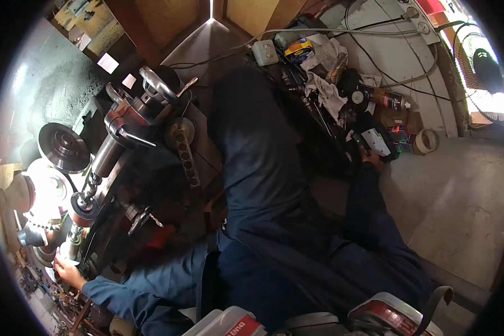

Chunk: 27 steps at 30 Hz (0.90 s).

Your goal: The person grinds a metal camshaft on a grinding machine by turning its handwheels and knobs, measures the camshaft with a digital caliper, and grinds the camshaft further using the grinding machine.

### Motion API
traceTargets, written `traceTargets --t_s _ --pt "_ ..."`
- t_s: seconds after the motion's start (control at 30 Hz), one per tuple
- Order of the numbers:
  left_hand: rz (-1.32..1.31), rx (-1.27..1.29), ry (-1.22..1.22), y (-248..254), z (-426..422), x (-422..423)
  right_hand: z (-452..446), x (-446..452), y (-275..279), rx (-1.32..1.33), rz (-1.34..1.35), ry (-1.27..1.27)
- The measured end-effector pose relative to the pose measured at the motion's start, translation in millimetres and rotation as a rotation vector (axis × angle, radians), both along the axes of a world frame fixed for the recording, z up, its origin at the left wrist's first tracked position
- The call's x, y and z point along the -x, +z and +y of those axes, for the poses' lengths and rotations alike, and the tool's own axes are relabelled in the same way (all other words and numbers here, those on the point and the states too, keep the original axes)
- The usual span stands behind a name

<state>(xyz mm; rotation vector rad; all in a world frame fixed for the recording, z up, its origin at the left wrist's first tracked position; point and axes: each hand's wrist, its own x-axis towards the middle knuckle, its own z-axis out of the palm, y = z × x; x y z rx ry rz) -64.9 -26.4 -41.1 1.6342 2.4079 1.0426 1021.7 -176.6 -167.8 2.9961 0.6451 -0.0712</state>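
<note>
At the lower left, my left hand (pixel 70 271) reaches to the end of a lathe-like machine. Its fingers are closed around a shiny part (pixel 71 246) whose kind is lost in the glare. Above that part are a round metal collar (pixel 84 210) and the machine's steel spindle (pixel 107 157). At the right, my right hand (pixel 372 159) is down beside a black case with a white label (pixel 376 142). Shadow and dark objects hide most of its fingers, so I cannot make out whether it grips anything.
A metal handwheel (pixel 64 147) and a lever (pixel 137 138) stick out from the machine. Rags (pixel 324 92), a spray can (pixel 391 101) and a tape roll (pixel 426 141) crowd the right side. Cables (pixel 341 31) cross near a socket box (pixel 265 52). A respirator (pixel 235 325) intrudes at the bottom.
</note>
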Motion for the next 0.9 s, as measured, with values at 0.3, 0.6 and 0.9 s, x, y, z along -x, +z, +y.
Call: traceTargets --t_s 0.3,0.6,0.9 --pt "0.411 0.052 -0.267 12.8 5.4 -3.1 -24.6 -52.5 -63.4 -0.107 -0.439 0.486" --pt "-0.272 -0.066 0.050 16.7 18.6 -45.5 25.7 10.7 -72.3 -0.329 -0.570 0.234" --pt "-0.158 0.033 0.096 41.3 16.9 -70.6 128.5 181.7 -18.9 -0.613 -0.060 0.557"
